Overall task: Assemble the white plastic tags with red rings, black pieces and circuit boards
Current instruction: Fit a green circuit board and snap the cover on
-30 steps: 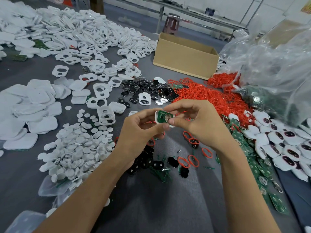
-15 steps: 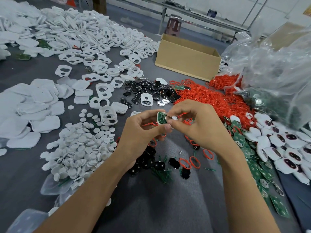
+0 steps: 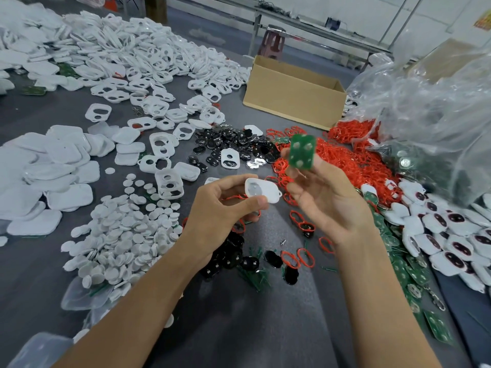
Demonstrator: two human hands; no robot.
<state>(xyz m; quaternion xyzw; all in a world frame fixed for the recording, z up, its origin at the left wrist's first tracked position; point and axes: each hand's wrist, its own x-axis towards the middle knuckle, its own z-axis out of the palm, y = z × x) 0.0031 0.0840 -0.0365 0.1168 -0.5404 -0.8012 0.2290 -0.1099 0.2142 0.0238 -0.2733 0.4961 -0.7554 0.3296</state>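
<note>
Our left hand (image 3: 220, 208) pinches the white shell (image 3: 261, 191) between thumb and fingers. At its one o'clock, our right hand (image 3: 326, 200) holds the green board (image 3: 301, 151) by the fingertips alone. With so slight a hold, we judge the board could slip into the red rings (image 3: 345, 158) on the desk (image 3: 265, 328), or enter the shell the wrong way round.

Matt white plastic tag (image 3: 261, 191), green circuit board (image 3: 301, 152), brown cardboard box (image 3: 293, 99)

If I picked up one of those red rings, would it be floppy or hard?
Probably floppy: the red rings look thin and lie bent into uneven loops. Likely very light too. Tangled in a heap, one might drag others along.
</note>
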